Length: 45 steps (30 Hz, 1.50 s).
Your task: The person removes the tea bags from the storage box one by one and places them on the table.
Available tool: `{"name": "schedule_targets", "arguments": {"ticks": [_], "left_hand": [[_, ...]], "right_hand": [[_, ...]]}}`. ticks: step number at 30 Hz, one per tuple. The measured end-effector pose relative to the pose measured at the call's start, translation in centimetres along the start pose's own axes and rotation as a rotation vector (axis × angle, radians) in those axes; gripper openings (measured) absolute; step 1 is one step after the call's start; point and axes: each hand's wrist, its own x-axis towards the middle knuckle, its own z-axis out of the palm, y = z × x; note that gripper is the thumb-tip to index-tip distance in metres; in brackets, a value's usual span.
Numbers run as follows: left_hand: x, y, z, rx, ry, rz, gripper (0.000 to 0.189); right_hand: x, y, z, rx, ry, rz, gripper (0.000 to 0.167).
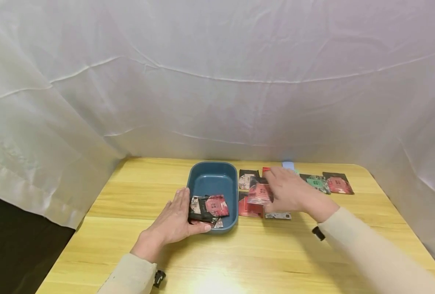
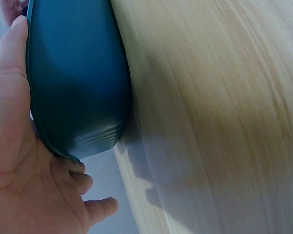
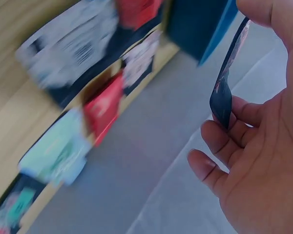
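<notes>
My left hand (image 1: 173,216) rests against the near left corner of a dark blue rectangular plastic container (image 1: 214,183), fingers stretched along its left side and thumb at the near rim. In the left wrist view the palm lies alongside the container's wall (image 2: 78,73). Several flat, dark, printed sachets (image 1: 214,206) with red and pale patterns are piled in its near end. To the right of the container, my right hand (image 1: 287,190) pinches a black-and-red sachet (image 1: 259,194) above others on the table. The right wrist view shows this sachet (image 3: 222,97) edge-on between thumb and fingers.
More sachets lie right of the container: a black-and-pale one (image 1: 248,179), a red one (image 1: 250,208), a green-labelled one (image 1: 314,183) and a black-and-red one (image 1: 338,183) farthest right. A light blue packet (image 1: 288,165) is at the back edge. A white curtain (image 1: 217,110) hangs behind the wooden table (image 1: 217,253).
</notes>
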Motion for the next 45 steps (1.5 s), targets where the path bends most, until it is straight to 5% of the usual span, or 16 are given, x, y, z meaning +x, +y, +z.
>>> {"name": "schedule_targets", "arguments": {"ticks": [11,18,28,45], "left_hand": [[-0.2,-0.3,-0.2,0.0,-0.007,-0.003,0.14],[-0.3,-0.6,-0.4,-0.015,0.0,-0.005,0.139],[-0.3,-0.6,-0.3,-0.01,-0.011,-0.012,0.139],[-0.1,-0.6,-0.3,-0.007,-0.006,-0.01,0.138]], "right_hand": [[-5.1,6.0,0.8,-0.094,-0.049,0.1,0.068],[-6.8,8.2,1.7,-0.148,-0.089,0.108,0.081],[-6.5,8.3,3.8,-0.039,-0.187,0.104,0.086],[-5.8,8.3,4.9,-0.021,-0.267,0.142,0.098]]}}
